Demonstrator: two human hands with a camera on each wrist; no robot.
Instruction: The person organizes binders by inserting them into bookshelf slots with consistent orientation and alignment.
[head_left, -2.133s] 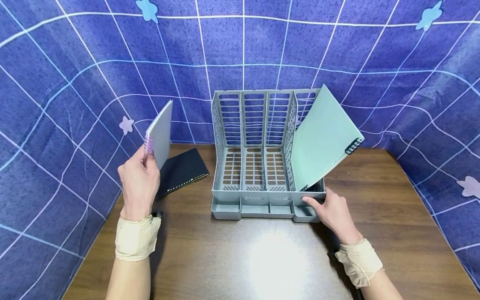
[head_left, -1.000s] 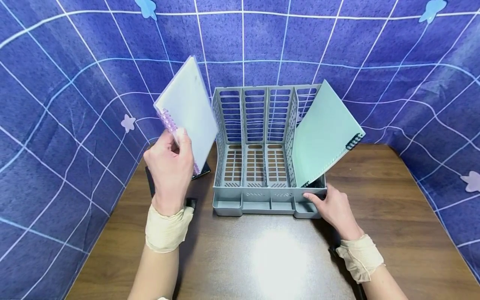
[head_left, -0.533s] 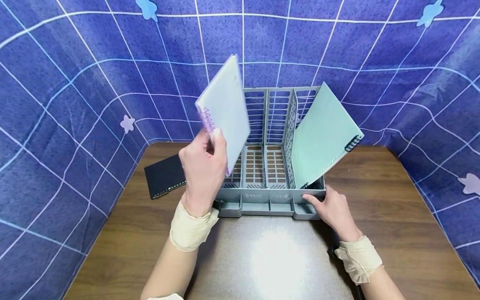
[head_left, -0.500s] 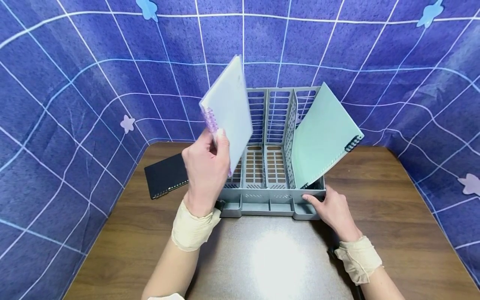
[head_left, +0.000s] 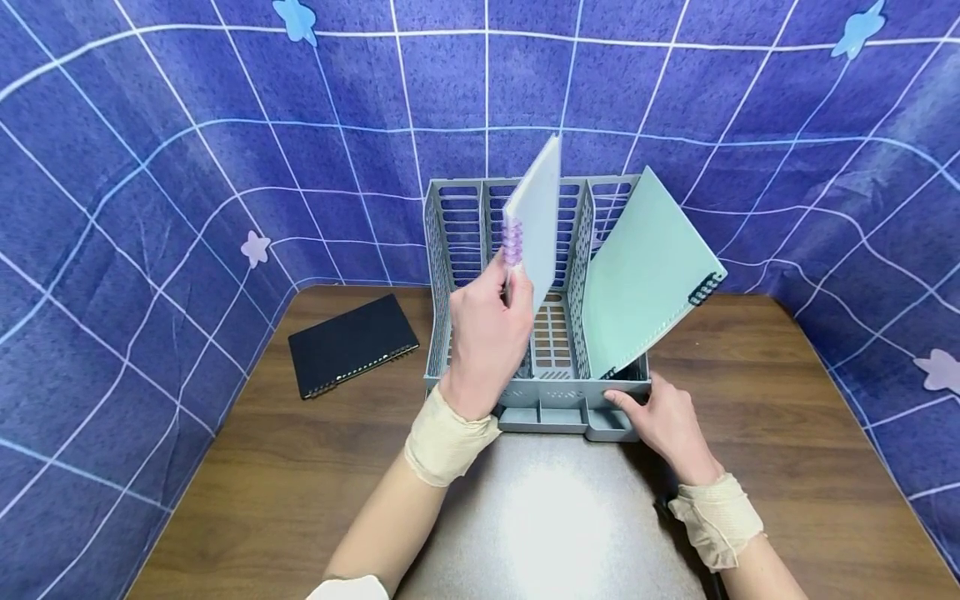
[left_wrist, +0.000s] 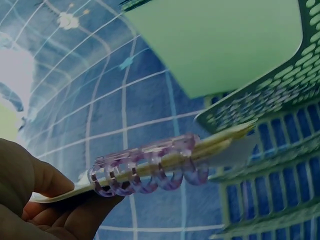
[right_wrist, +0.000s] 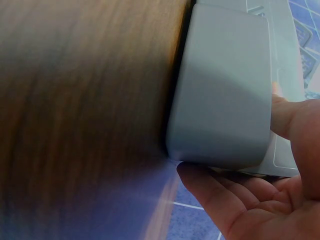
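My left hand [head_left: 491, 329] pinches a white spiral notebook [head_left: 538, 221] by its purple coil edge, thumb on one side and fingers on the other. The notebook stands upright, in front of and above the middle compartments of a grey file organizer [head_left: 555, 407]. In the left wrist view the clear purple rings [left_wrist: 150, 167] show beside the thumb. My right hand [head_left: 667, 425] grips the organizer's front right corner, thumb on the front and fingers round the side. A pale green spiral notebook [head_left: 648, 275] leans tilted in the rightmost compartment, black rings toward me.
A black spiral notebook [head_left: 352, 346] lies flat on the wooden table [head_left: 322, 475], left of the organizer. Small open trays run along the organizer's front. A blue gridded cloth [head_left: 360, 158] hangs behind and at both sides.
My left hand has carried the white notebook rightward from near the black notebook to over the organizer, and turned it more edge-on. The right hand has kept its grip on the corner.
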